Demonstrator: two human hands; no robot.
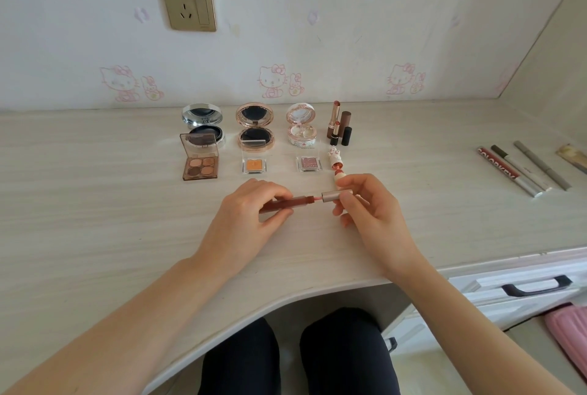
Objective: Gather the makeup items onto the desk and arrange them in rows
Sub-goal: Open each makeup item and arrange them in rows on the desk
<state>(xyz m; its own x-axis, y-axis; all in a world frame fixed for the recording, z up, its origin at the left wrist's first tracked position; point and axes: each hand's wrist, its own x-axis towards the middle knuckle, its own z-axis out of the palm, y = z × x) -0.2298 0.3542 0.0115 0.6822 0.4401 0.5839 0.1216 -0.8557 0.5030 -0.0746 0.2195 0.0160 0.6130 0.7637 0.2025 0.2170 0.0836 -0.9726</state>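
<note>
My left hand (251, 213) grips the dark red tube of a lip gloss (287, 203) over the middle of the desk (95, 204). My right hand (368, 207) pinches its rose-gold cap (332, 196), pulled slightly off the tube so a pink neck shows. Behind stand three open compacts: silver (203, 126), rose-gold (255, 129) and white floral (301, 127). In front of them lie a four-pan eyeshadow palette (199, 161), an orange single shadow (254, 165) and a pink glitter shadow (309, 163). Lipsticks (340, 124) stand at the right, and a white decorated lipstick (337, 161) lies below them.
Several pens and liners (521, 169) lie slanted at the desk's far right, beside a tan item (573, 156) at the edge. A wall socket (188, 0) sits above. A drawer with a dark handle (536, 288) is under the desk's right side. My knees are below the curved front edge.
</note>
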